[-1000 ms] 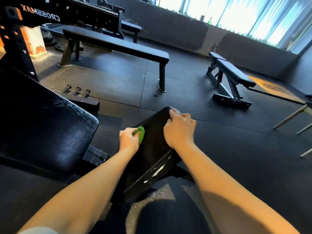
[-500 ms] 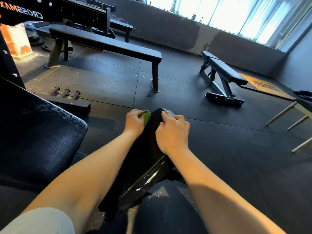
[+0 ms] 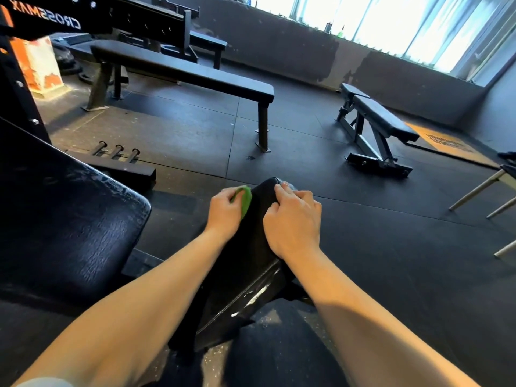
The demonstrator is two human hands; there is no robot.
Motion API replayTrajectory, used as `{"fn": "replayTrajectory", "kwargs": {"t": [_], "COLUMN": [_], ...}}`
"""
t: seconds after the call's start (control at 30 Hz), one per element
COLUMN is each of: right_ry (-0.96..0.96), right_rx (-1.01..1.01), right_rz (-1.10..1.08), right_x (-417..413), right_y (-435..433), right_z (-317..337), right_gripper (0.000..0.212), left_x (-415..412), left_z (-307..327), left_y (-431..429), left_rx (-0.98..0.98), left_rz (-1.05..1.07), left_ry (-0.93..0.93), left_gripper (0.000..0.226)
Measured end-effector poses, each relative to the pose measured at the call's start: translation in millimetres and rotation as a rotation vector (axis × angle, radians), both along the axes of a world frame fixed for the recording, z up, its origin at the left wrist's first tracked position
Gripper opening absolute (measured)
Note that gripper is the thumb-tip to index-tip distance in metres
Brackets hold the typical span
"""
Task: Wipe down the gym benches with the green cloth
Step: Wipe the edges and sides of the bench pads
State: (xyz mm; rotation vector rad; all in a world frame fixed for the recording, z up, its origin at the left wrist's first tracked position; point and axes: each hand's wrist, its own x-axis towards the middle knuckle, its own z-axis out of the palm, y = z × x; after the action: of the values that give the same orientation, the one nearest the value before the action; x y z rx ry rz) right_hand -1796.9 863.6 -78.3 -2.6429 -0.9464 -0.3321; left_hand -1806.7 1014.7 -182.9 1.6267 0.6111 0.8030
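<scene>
A narrow black padded bench pad [image 3: 245, 263] runs away from me, between my forearms. My left hand [image 3: 224, 212] grips the green cloth [image 3: 245, 199] and presses it against the pad's left edge, near its far end. My right hand [image 3: 293, 219] lies on the pad's right side with its fingers curled over the far right edge. Most of the cloth is hidden inside my left hand.
A worn black pad [image 3: 69, 219] stands close on my left under a black rack [image 3: 92, 15]. A long flat bench [image 3: 181, 72] sits ahead, an adjustable bench [image 3: 379, 118] to the right. Pale metal legs [image 3: 480, 188] reach in at the right edge. Black rubber floor lies between them.
My left hand has slid the green cloth along the pad's left edge, away from me toward the far end. My right hand has kept its hold on the right edge.
</scene>
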Motion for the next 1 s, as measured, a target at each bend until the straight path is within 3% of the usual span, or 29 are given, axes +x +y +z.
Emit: {"fn": "replayTrajectory", "kwargs": {"t": [0.1,0.2,0.43,0.5,0.63,0.73,1.0], "right_ry": [-0.004,0.005,0.073,0.087,0.098,0.081,-0.106], "right_rx": [0.01,0.006,0.031,0.06,0.057,0.048,0.133], "right_rz": [0.005,0.011,0.017,0.006,0.003,0.014,0.028], "right_x": [1,2,4,1,-7,-12,-62], "right_y": [0,0,-2,-2,-2,-5,-35], "right_z": [-1,-1,-3,1,7,12,-27], "right_gripper": [0.053,0.052,0.045,0.045,0.046,0.047,0.048], "left_x": [5,-10,-68,-72,-74,-90,-136], "left_z": [-1,-31,-90,-83,-35,-14,-49], "left_y": [0,9,17,14,-24,-53,-59], "left_rx": [0.103,0.147,-0.043,-0.067,-0.096,-0.055,0.071], "left_rz": [-0.047,-0.004,0.081,0.078,0.082,-0.015,0.046], "left_ry": [-0.022,0.084,0.35,0.402,0.225,0.091,0.236], "left_gripper": [0.023,0.024,0.017,0.026,0.015,0.025,0.022]}}
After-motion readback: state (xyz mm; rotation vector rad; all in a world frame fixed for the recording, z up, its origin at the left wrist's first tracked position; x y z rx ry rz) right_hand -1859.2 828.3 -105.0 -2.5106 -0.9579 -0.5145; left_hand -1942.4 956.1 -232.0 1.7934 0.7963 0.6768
